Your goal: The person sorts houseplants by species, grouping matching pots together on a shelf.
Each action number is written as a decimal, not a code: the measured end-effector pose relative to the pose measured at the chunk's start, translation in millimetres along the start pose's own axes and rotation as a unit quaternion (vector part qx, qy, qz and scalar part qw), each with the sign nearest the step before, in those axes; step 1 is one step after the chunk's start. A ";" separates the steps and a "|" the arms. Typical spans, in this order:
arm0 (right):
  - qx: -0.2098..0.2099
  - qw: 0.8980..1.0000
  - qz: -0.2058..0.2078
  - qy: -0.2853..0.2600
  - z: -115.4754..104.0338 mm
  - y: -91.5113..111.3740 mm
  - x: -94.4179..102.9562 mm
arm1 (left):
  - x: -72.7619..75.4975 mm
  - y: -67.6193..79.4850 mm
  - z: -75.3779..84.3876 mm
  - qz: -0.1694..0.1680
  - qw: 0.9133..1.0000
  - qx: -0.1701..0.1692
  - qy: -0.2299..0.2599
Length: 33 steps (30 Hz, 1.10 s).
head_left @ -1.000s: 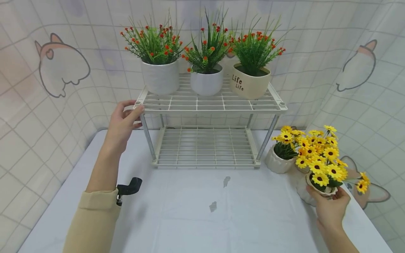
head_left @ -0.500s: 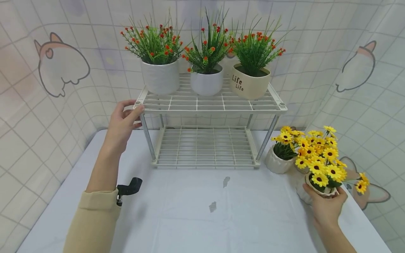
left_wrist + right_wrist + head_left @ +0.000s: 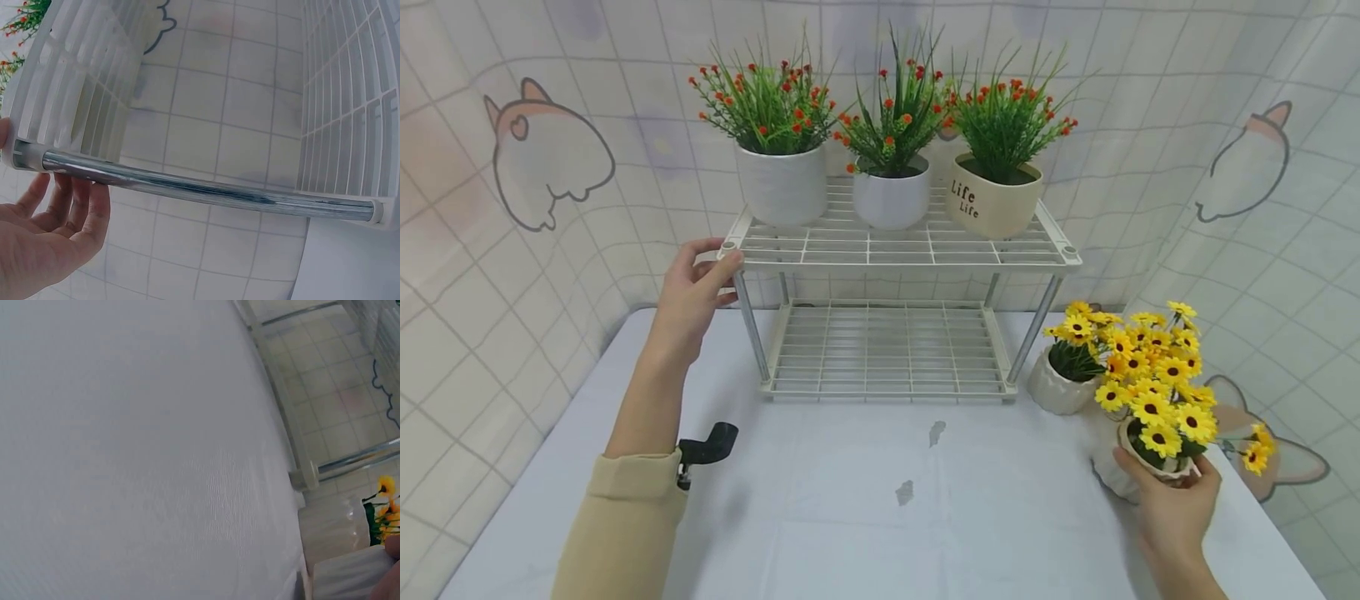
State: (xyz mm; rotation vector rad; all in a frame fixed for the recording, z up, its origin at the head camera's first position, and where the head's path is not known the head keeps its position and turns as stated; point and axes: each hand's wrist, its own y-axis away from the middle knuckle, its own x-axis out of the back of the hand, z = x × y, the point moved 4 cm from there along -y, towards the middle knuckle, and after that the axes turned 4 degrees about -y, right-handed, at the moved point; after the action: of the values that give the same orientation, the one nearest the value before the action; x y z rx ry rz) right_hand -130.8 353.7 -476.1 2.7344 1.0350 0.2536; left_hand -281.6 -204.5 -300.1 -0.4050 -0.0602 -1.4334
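Note:
My left hand (image 3: 688, 292) grips the front left corner of the upper shelf on a white wire rack (image 3: 898, 254). In the left wrist view its fingers (image 3: 78, 203) curl by the end of a metal post (image 3: 219, 190). At the right side of the table, my right hand (image 3: 1176, 504) holds a white flowerpot (image 3: 350, 575) near its rim, thumb on the left and fingers on the right. Yellow daisy-like flowers (image 3: 1157, 408) rise from that pot. Just behind it is another white pot (image 3: 1060, 387) of yellow flowers, beside the rack's right front post.
On the upper shelf stand a white pot (image 3: 782, 183), a smaller white pot (image 3: 891, 200) and a cream pot (image 3: 992, 200) marked "Life", all with red-flowered grass. The lower shelf (image 3: 887, 350) sits on the white-covered table (image 3: 850, 533). Patterned curtain (image 3: 647, 150) surrounds the table.
My right hand has shifted slightly left and toward me, and the flowerpot it holds has moved with it. My left hand keeps its place on the rack corner.

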 end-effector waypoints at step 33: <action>0.080 0.956 -0.280 -0.044 -19.2 104.8 -138.3 | 0.0 -0.2 -0.8 0.003 1.000 -0.002 0.009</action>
State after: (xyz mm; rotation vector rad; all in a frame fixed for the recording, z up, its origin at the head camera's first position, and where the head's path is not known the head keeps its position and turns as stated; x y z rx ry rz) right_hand -171.3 187.1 -443.3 2.4141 1.8042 -0.0466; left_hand -282.0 -204.8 -300.8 -0.3958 -0.0419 -1.4322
